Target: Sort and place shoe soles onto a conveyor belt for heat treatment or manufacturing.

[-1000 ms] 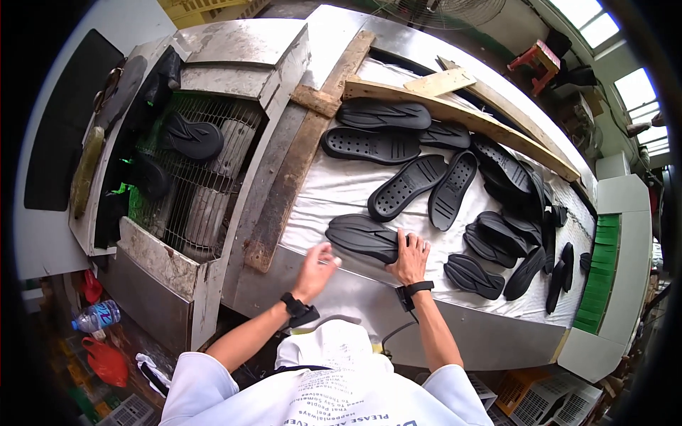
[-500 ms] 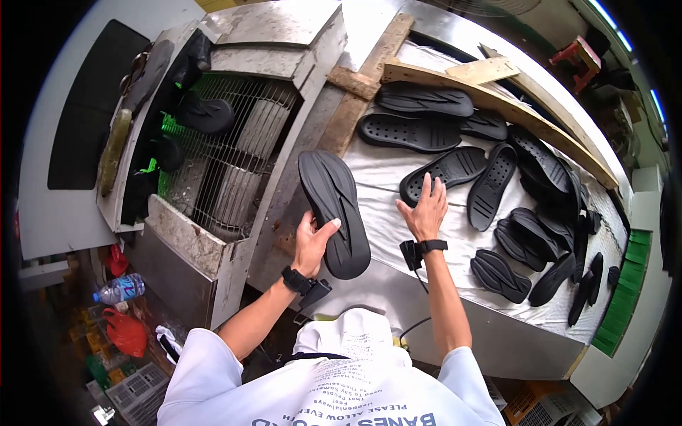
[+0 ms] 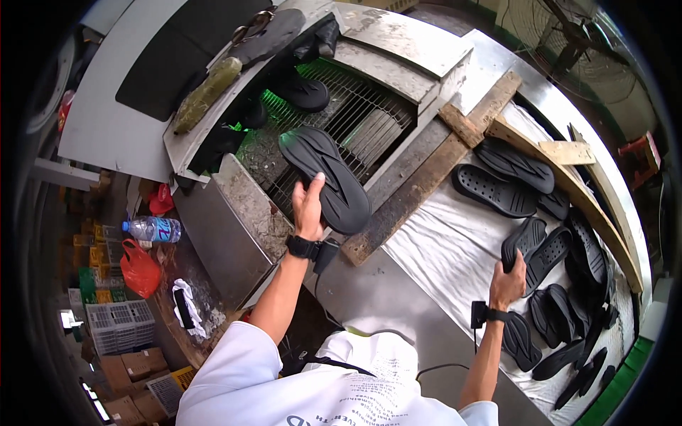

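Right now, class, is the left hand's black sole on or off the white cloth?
Off: the left hand grips the black sole left of the white cloth.

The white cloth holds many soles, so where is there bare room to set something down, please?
The widest bare patch of white cloth lies between the brown plank and the right hand; a narrower strip lies right of its forearm. Right of that hand, black soles crowd and overlap.

Passable over wrinkled white cloth (image 3: pixel 435 245) between a brown wooden beam (image 3: pixel 406 198) and black perforated soles (image 3: pixel 494 190) (partly overlapping), barred beyond by a long pale wooden board (image 3: pixel 602 207).
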